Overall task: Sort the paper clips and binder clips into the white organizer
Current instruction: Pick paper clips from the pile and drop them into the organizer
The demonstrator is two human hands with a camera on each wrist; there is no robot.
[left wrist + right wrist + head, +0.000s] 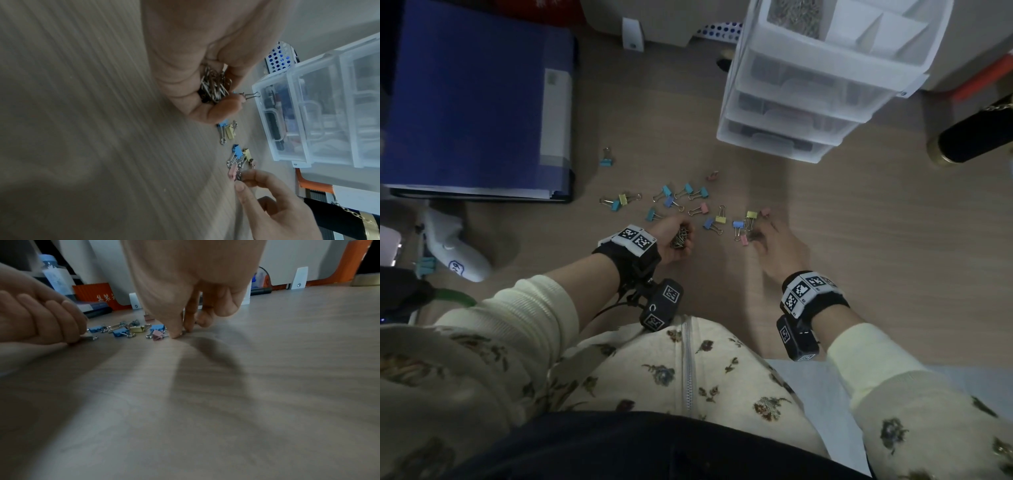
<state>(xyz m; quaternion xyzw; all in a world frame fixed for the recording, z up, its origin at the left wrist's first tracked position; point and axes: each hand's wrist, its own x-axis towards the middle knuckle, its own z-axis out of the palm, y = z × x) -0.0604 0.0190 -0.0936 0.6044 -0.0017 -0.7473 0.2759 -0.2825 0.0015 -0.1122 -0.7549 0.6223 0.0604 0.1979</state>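
Observation:
My left hand is curled round a bunch of silver paper clips, low over the wooden table. Several pastel binder clips in blue, yellow and pink lie scattered in front of both hands. My right hand points down at the table beside a pink binder clip; its thumb and forefinger pinch a small silver paper clip at the surface. The white organizer, a stack of clear drawers, stands at the far right. Its open top tray holds a heap of paper clips and empty white compartments.
A thick blue folder lies at the far left with one blue binder clip beside it. A black cylinder with a gold rim lies right of the organizer. A white gadget sits at the left edge.

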